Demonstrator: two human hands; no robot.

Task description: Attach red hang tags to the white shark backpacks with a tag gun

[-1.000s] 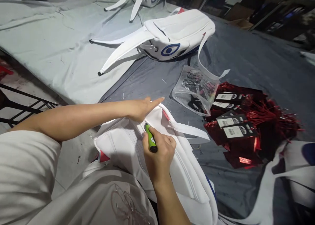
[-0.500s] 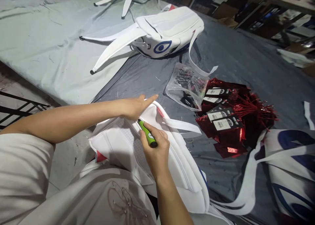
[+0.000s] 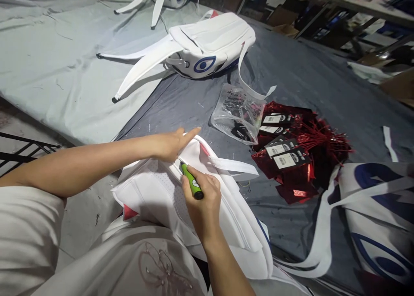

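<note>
A white backpack (image 3: 152,192) lies at the table's near edge, partly on my lap. My left hand (image 3: 171,143) presses flat on its upper edge, fingers stretched toward the right. My right hand (image 3: 202,201) is shut on a small green tool (image 3: 191,181), whose dark tip touches the backpack just below my left hand. A white strap (image 3: 236,166) runs off the backpack to the right.
A second white backpack (image 3: 210,41) with a blue eye print lies farther back, straps spread left. A clear plastic bag (image 3: 237,112) and a pile of red foil tags (image 3: 297,153) sit at centre right. Another printed bag (image 3: 378,218) lies at the right.
Both hands stay in place on the backpack with the green tool. The view has shifted, so everything on the table appears slightly further left.
</note>
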